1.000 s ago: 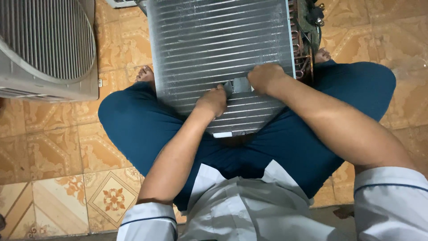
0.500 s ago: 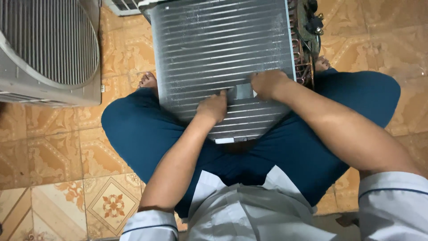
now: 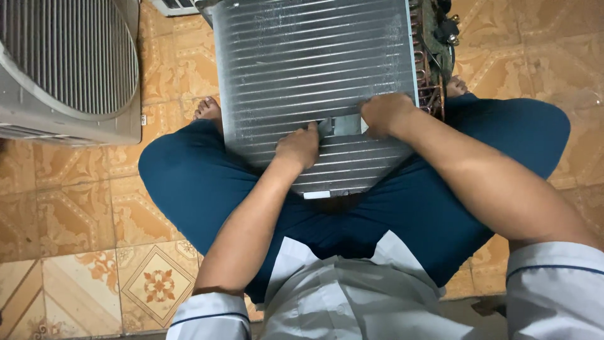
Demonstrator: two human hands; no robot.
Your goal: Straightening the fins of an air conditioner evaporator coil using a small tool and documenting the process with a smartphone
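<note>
A silver finned coil [image 3: 302, 63] leans from the floor onto my crossed legs in blue trousers [image 3: 189, 189]. A small grey metal strip [image 3: 343, 124] lies flat on the fins near the coil's lower middle. My left hand [image 3: 299, 146] is curled with its fingertips on the strip's left end. My right hand [image 3: 384, 113] is closed over the strip's right end, knuckles up. Copper tube bends and dark wiring [image 3: 434, 56] run along the coil's right edge.
A grey outdoor unit with a round fan grille [image 3: 69, 63] stands on the patterned orange floor tiles [image 3: 82, 277] at the left. A white casing corner [image 3: 176, 6] shows at the top. My bare feet [image 3: 207, 108] poke out beside the coil.
Both hands stay on the strip, and the left hand has edged slightly closer to it. The view has shifted a little.
</note>
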